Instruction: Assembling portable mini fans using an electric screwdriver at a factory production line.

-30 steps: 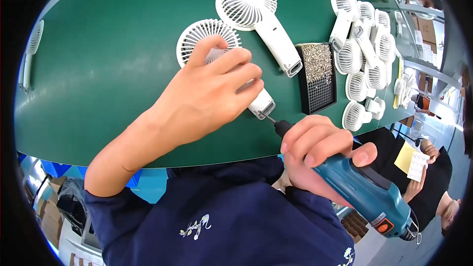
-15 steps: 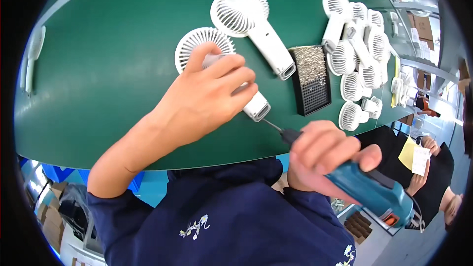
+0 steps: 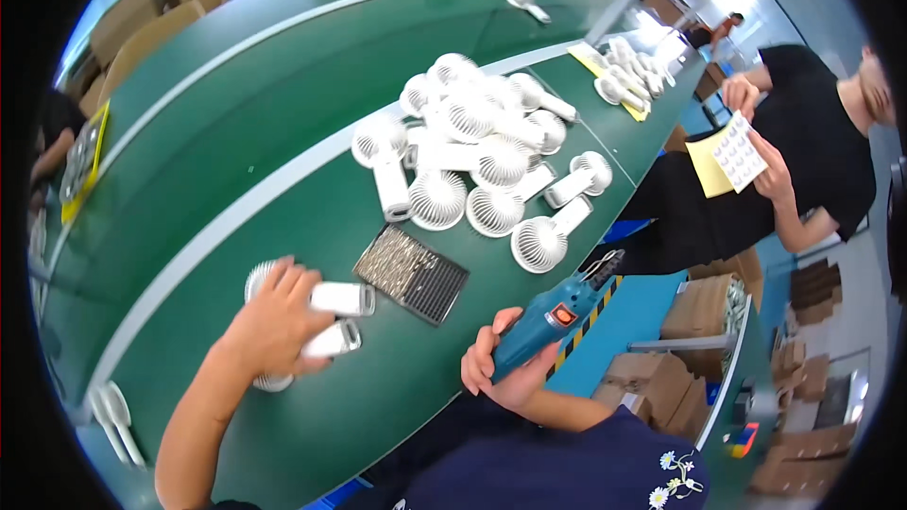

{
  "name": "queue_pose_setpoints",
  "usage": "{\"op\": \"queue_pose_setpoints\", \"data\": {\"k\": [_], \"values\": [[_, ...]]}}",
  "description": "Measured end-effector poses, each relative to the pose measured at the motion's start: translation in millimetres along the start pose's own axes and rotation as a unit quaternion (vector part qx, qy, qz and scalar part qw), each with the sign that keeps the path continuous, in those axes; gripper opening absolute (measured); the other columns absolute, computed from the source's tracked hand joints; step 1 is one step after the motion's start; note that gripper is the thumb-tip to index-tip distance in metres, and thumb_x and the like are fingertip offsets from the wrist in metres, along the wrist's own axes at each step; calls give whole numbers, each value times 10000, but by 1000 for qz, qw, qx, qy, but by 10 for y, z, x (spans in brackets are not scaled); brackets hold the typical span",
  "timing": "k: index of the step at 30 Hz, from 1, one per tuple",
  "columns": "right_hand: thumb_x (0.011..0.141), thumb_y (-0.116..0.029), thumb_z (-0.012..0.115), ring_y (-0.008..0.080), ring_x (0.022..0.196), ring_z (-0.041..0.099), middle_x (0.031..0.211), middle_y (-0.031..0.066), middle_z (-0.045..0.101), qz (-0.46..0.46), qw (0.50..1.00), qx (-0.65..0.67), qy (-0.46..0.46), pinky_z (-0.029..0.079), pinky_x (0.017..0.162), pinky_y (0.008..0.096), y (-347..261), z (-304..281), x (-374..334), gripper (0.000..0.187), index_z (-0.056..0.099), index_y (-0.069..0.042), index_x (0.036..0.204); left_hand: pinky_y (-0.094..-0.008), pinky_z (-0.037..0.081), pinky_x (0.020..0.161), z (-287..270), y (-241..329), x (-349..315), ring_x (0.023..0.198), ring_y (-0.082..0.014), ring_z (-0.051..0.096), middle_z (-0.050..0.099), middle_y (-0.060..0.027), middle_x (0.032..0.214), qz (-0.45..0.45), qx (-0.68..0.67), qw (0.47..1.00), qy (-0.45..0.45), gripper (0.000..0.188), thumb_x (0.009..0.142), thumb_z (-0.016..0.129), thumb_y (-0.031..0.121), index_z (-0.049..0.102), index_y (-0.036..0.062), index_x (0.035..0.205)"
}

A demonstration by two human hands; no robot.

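Observation:
My left hand lies over two white handheld fans, its fingers curled round them. The handle of the upper fan and that of the lower fan stick out to the right of my fingers. Their round grilles are mostly covered by the hand. In my right hand is a teal electric screwdriver, held off the table with its cord end toward the upper right. Its bit is not visible. Beside the two handles lies a black tray partly filled with small screws.
A heap of white handheld fans lies beyond the tray on the green table. More fans rest on a yellow sheet farther off. At right, a person in black holds a sheet of stickers. Cardboard boxes stand below.
My view has swung right and farther out. The screwdriver has come away from the fan's handle end and tipped up. My left hand now covers both near fans, which lie side by side.

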State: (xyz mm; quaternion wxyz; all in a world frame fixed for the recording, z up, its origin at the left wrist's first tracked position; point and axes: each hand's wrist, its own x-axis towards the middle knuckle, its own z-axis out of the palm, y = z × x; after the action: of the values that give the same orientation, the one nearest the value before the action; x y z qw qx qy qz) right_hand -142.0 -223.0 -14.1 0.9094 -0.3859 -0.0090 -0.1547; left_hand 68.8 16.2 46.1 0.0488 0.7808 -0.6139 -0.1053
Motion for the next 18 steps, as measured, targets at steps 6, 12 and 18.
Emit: {"op": "queue_pose_setpoints", "data": {"k": [6, 12, 18], "values": [[875, -829, 279, 158, 404, 436, 653, 70, 477, -40, 995, 59, 68, 398, 381, 327, -18, -176, -56, 780, 411, -107, 1138, -558, 325, 1040, 171, 33, -201, 1125, -438, 466, 492, -267, 1167, -11, -4, 1000, -2, 512, 551, 760, 508, 705, 69, 809], [874, -833, 261, 157, 428, 447, 677, 73, 484, -9, 978, 169, 124, 399, 416, 331, 48, -457, -135, 785, 436, -112, 1132, -542, 361, 980, 198, -81, -286, 1070, -452, 471, 480, -280, 1144, -87, 10, 995, 54, 512, 436, 793, 430, 648, 42, 736], [871, -833, 277, 165, 433, 447, 677, 70, 482, -14, 971, 209, 118, 400, 413, 344, 104, -605, -139, 772, 433, -124, 1136, -522, 387, 978, -698, -271, 550, 1148, -455, 458, 458, -293, 1270, -91, 49, 966, 237, 620, 451, 762, 361, 632, -2, 937]]}}
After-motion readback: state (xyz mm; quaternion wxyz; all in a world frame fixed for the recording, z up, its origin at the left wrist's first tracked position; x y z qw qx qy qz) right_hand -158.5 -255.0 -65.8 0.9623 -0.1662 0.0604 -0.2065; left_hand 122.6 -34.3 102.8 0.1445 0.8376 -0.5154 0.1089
